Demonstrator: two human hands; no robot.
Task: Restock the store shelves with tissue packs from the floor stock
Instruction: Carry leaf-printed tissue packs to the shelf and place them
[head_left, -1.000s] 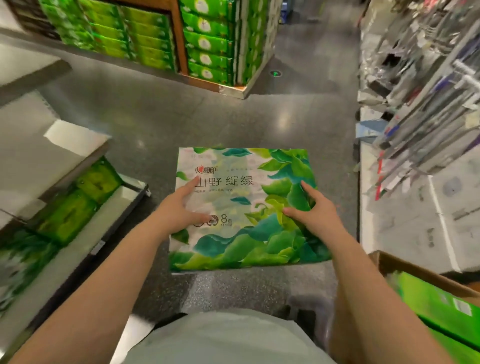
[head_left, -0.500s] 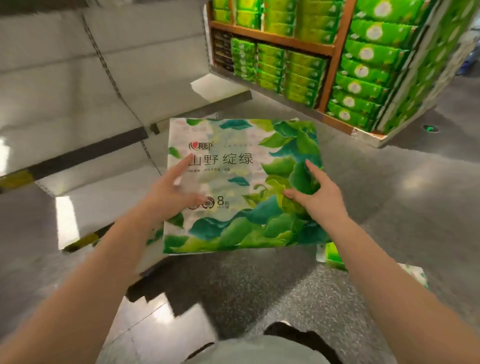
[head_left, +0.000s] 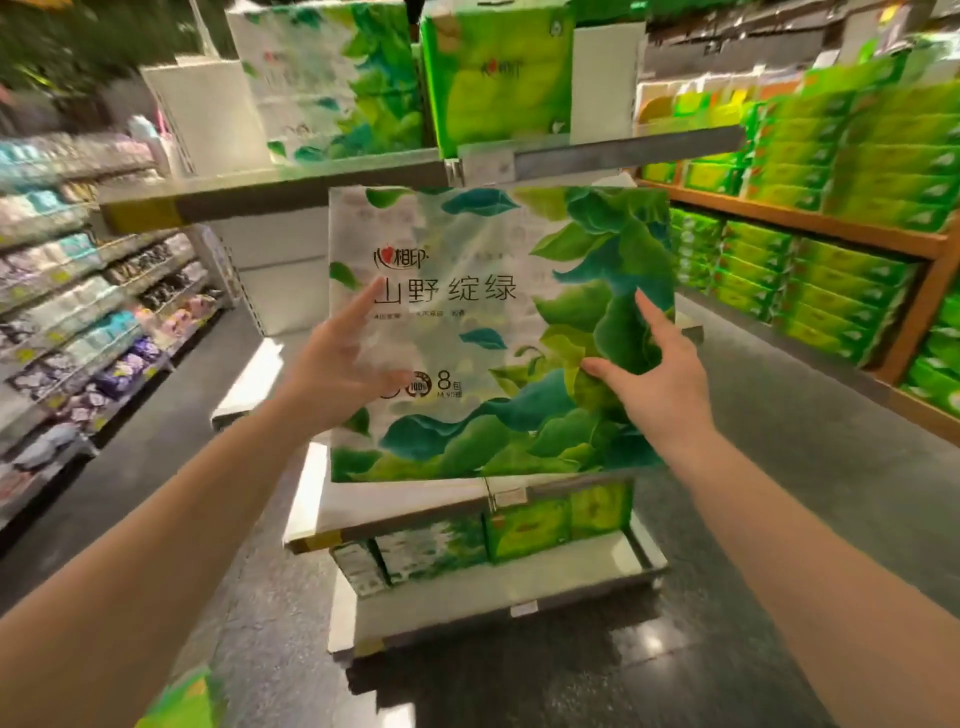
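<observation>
I hold a large tissue pack (head_left: 483, 332), white with green leaf print, upright in front of a narrow end shelf unit. My left hand (head_left: 332, 374) grips its left side, thumb and forefinger on the front face. My right hand (head_left: 654, 389) pinches the wrap on the right part of the face. The pack's lower edge is level with the middle shelf board (head_left: 405, 509), its top just under the upper shelf's front rail (head_left: 311, 192). Whether it rests on the board is unclear.
On the upper shelf stand a matching leaf-print pack (head_left: 337, 78) and a bright green pack (head_left: 493, 78). More packs (head_left: 431, 551) fill the bottom shelf. A wooden rack of green packs (head_left: 831, 270) lines the right; an aisle of assorted goods (head_left: 78, 322) runs on the left.
The view swung up from the floor to the shelf unit. Both hands raised the pack from low and flat to upright at the middle shelf, keeping the same grip.
</observation>
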